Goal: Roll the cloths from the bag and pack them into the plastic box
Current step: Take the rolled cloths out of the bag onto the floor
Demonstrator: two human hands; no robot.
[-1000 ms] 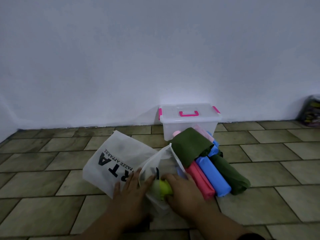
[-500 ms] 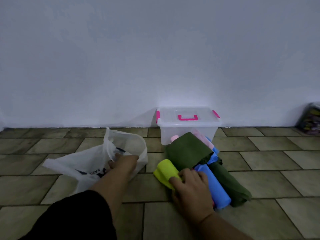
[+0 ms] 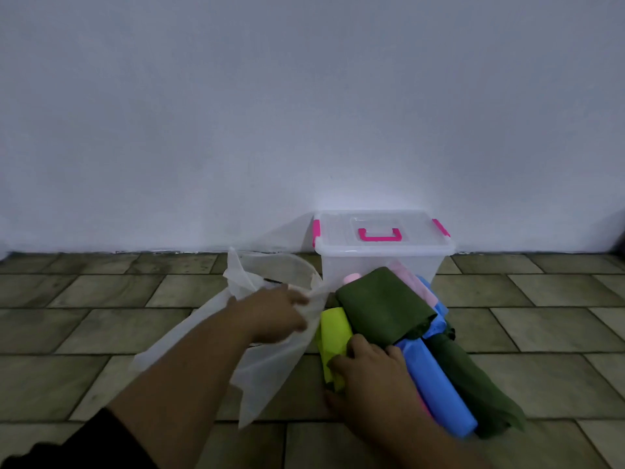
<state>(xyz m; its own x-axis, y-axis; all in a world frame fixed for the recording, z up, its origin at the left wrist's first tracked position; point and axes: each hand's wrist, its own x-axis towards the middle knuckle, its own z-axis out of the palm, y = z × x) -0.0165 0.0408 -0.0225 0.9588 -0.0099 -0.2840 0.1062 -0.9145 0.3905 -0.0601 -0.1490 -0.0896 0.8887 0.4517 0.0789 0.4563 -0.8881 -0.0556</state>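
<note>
My left hand (image 3: 274,313) grips the rim of the white fabric bag (image 3: 263,363), holding it up off the tiled floor. My right hand (image 3: 368,377) rests on a yellow-green rolled cloth (image 3: 333,333), fingers curled over its near end. Beside it lies a pile of cloths: a dark green folded cloth (image 3: 382,306) on top, a blue roll (image 3: 439,387), a dark green roll (image 3: 480,384) and pink cloths (image 3: 412,282) behind. The clear plastic box (image 3: 382,255) with pink handle and clips stands shut against the wall.
A plain white wall rises right behind the box. Green-brown floor tiles (image 3: 101,292) stretch to the left and right of the pile.
The yellow-green cloth has come out of the bag and now lies by the pile. My left hand has lifted the bag and swung it toward the cloths.
</note>
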